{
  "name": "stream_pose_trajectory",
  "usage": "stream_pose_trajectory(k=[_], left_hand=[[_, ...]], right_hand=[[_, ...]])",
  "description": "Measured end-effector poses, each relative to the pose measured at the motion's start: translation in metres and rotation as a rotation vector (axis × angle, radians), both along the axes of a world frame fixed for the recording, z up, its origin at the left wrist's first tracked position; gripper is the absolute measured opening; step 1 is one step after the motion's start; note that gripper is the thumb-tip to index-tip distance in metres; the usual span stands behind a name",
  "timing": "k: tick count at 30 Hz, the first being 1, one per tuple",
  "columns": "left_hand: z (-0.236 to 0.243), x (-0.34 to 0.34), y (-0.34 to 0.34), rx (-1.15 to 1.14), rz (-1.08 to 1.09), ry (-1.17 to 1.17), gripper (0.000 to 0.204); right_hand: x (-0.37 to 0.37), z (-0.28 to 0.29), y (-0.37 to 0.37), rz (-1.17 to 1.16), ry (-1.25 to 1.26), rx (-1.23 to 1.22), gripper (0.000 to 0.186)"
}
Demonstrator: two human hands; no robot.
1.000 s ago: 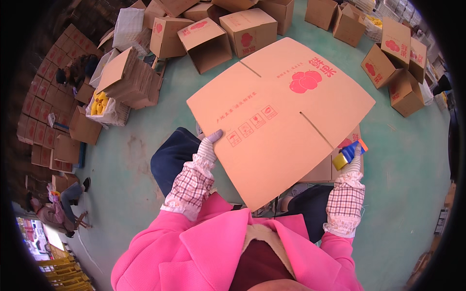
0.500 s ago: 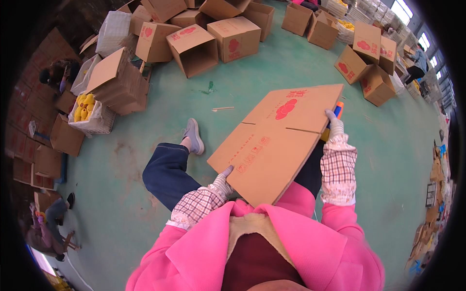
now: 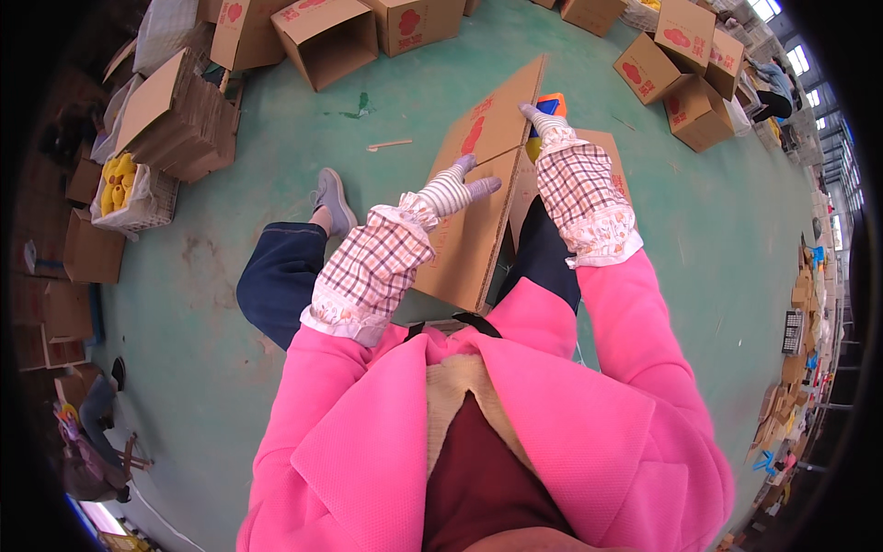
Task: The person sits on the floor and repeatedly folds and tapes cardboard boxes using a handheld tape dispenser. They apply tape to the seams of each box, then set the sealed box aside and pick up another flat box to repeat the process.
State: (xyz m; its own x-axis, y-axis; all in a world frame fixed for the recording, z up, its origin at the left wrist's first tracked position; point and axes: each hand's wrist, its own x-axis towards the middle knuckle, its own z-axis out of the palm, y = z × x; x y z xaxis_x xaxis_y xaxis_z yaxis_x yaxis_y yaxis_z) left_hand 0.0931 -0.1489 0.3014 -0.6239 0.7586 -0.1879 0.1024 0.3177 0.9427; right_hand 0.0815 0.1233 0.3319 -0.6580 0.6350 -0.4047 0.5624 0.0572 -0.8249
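Note:
A brown cardboard box (image 3: 478, 175) with red print is tilted in front of me, partly unfolded, with its lower end close to my lap. My left hand (image 3: 451, 191), in a striped glove, lies on its upper face with thumb and fingers apart. At the far edge is my right hand (image 3: 554, 131), gloved alike. It is closed on what looks like a tape dispenser (image 3: 552, 104) with orange, blue and yellow parts, mostly hidden behind the hand and the cardboard. One finger of this hand touches the box edge. Another panel (image 3: 602, 152) of the box shows right of the hand.
Open boxes (image 3: 326, 41) stand ahead, with more stacked boxes (image 3: 685, 83) at the far right. At left are a pile of flattened cartons (image 3: 184, 120) and a white basket (image 3: 152, 207) of yellow toys. A person (image 3: 97, 432) sits at the lower left.
The box has turned steeper, swung away from me and begun to open out. My left hand has moved from its near edge up onto its face. The right hand has shifted left and farther away.

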Motion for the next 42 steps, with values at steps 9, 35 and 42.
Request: stream_pose_trajectory(k=[9, 35, 42], left_hand=[[0.0, -0.004, 0.037, -0.042, 0.095, -0.06, 0.113], [0.034, -0.269, -0.194, -0.328, 0.806, 0.22, 0.092], [-0.004, -0.276, -0.186, -0.312, 0.902, 0.286, 0.078]], right_hand=[[-0.023, 0.01, -0.017, 0.142, -0.054, 0.041, 0.096], [-0.006, 0.04, -0.048, 0.658, -0.066, 0.47, 0.104], [0.005, 0.071, -0.073, 0.598, -0.374, 0.547, 0.061]])
